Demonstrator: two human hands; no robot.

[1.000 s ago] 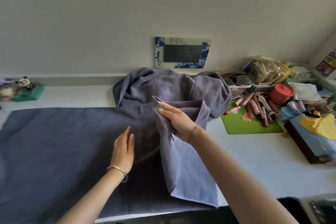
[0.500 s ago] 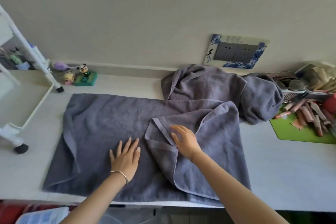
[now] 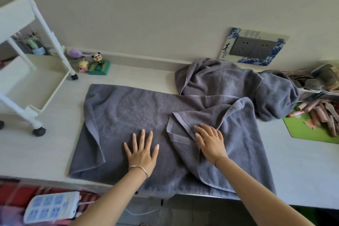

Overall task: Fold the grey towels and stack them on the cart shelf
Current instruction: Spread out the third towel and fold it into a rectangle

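Both hands lie flat, fingers straight: left hand (image 3: 141, 154) presses the spread grey towel (image 3: 128, 115), right hand (image 3: 211, 141) its folded-over end. Behind them lies a crumpled towel (image 3: 229, 82); the white cart (image 3: 36, 82) stands left.

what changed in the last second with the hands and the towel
A second ago the right hand gripped the right end of the towel and held it raised. It has since laid that flap down leftward over the towel and let go, and now presses flat on it. The left hand stayed flat on the towel, fingers now spread wider. The crumpled towel behind did not move.
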